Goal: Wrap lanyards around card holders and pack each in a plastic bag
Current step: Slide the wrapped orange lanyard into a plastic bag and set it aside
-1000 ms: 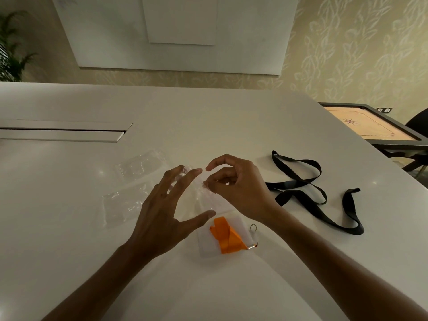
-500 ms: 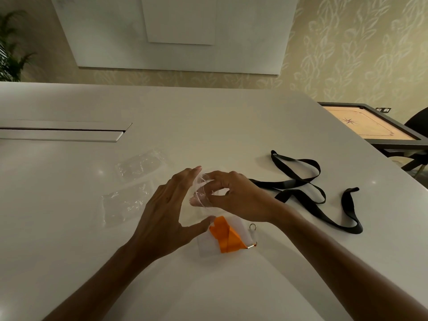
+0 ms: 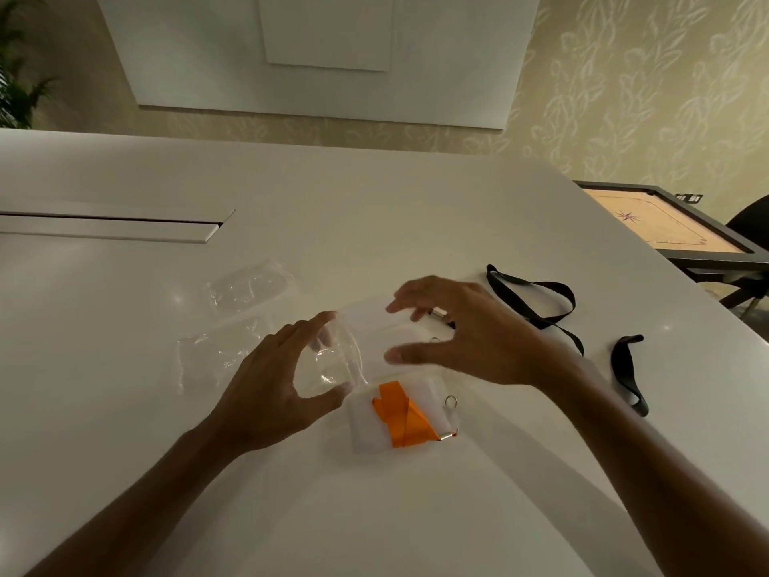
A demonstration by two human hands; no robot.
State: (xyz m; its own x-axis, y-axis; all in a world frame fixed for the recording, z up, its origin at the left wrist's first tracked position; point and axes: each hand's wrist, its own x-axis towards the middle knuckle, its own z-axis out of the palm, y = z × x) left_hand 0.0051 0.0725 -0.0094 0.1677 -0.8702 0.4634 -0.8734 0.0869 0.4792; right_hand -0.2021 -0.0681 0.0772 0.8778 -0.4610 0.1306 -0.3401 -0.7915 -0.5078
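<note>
A clear plastic bag (image 3: 338, 362) is pinched between the thumb and fingers of my left hand (image 3: 270, 389), just above the white table (image 3: 374, 210). To its right lies a translucent card holder (image 3: 370, 326). My right hand (image 3: 474, 331) is spread over that holder, thumb and fingers apart; contact is blurred. A black lanyard (image 3: 549, 304) trails from under this hand to the right. A second card holder (image 3: 364, 426) wrapped in an orange lanyard (image 3: 399, 418) lies nearer me, with its metal ring (image 3: 450, 401) showing.
Two more clear bags (image 3: 249, 285) (image 3: 212, 356) lie flat to the left. A long slot (image 3: 125, 224) is set into the tabletop at far left. Past the table's right edge stand a carrom board (image 3: 666, 222) and a dark chair (image 3: 749, 218).
My right hand let go of the bag's mouth and moved right, opening over the card holder. My left hand closed around the bag.
</note>
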